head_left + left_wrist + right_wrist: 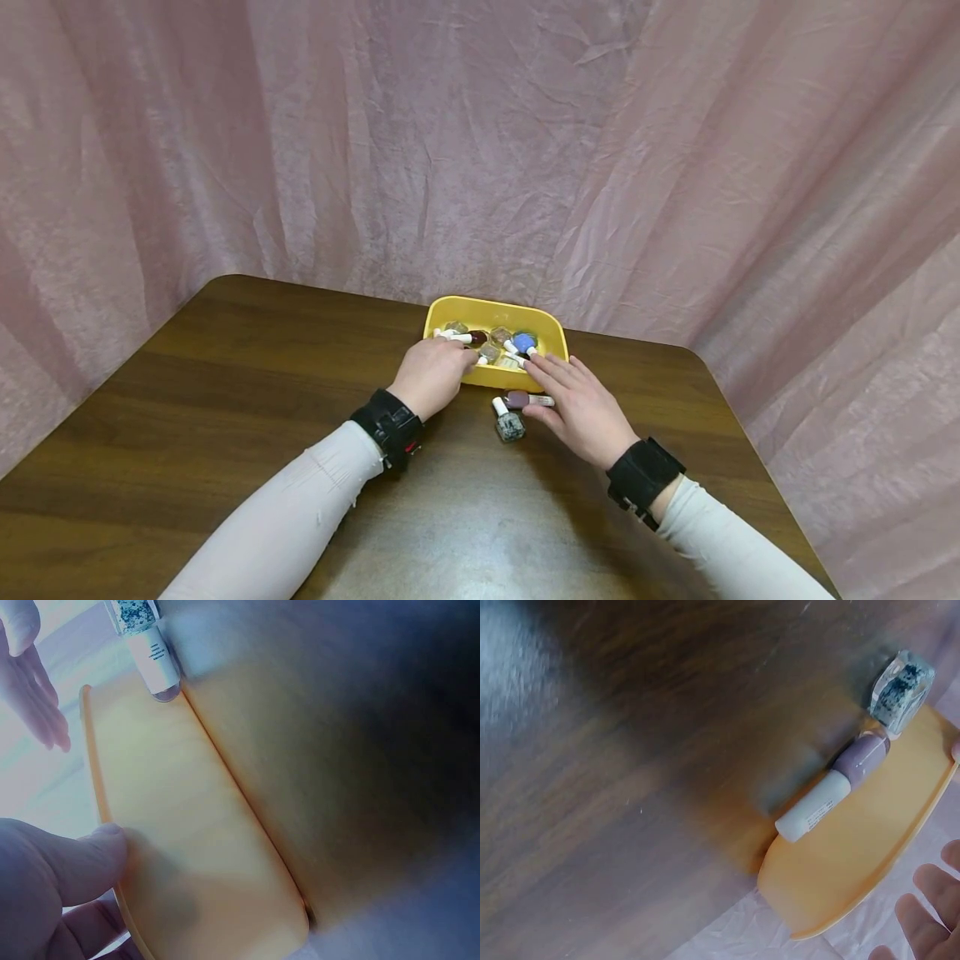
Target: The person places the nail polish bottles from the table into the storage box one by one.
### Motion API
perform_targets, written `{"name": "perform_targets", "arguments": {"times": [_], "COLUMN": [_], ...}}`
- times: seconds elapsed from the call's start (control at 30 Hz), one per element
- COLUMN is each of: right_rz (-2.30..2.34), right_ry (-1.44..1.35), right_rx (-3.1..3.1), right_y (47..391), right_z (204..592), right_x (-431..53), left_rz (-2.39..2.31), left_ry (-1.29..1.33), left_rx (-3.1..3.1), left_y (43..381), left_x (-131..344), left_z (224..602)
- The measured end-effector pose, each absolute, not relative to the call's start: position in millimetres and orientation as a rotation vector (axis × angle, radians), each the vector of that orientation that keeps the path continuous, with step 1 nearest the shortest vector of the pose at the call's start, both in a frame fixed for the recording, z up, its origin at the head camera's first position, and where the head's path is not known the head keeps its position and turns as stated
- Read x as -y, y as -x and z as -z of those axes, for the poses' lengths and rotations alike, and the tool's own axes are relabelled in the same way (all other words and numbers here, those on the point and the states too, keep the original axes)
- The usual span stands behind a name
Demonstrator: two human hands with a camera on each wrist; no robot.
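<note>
A yellow plastic bin (495, 379) holds several small nail polish bottles with white caps, a blue one (524, 342) among them. My left hand (433, 367) grips its front rim near the left corner, thumb (101, 851) on the outer wall and fingers behind it. My right hand (581, 408) reaches over the bin's front right corner with fingers extended. Below that hand, a mauve nail polish bottle (862, 759) with a white cap lies against the bin's front. Beside it lies a clear bottle with dark flecks (511, 427), its white cap toward the bin.
The bin stands at the far edge of a brown wooden table (300, 367). Pink curtains (480, 150) hang right behind it. Black bands (645, 479) circle both wrists.
</note>
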State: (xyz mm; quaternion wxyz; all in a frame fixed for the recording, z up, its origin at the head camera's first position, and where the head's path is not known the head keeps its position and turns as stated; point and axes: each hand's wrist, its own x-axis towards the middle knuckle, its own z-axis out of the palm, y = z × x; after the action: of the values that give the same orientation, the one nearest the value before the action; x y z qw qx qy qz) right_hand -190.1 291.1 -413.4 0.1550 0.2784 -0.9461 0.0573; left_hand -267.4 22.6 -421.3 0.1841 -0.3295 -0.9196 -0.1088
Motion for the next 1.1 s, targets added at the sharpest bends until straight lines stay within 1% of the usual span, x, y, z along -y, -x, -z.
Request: {"name": "perform_targets", "arguments": {"times": [1.1], "right_rz": [-0.146], "right_ry": [-0.951], "right_rx": [2.644], "right_y": [169.0], "right_z": [426.9], "right_x": [-278.9], "left_rz": [0.309], "left_ry": [0.91], "left_rx": [2.623], "left_y": [267.9], "left_x": [-23.6], "left_z": [424.0]}}
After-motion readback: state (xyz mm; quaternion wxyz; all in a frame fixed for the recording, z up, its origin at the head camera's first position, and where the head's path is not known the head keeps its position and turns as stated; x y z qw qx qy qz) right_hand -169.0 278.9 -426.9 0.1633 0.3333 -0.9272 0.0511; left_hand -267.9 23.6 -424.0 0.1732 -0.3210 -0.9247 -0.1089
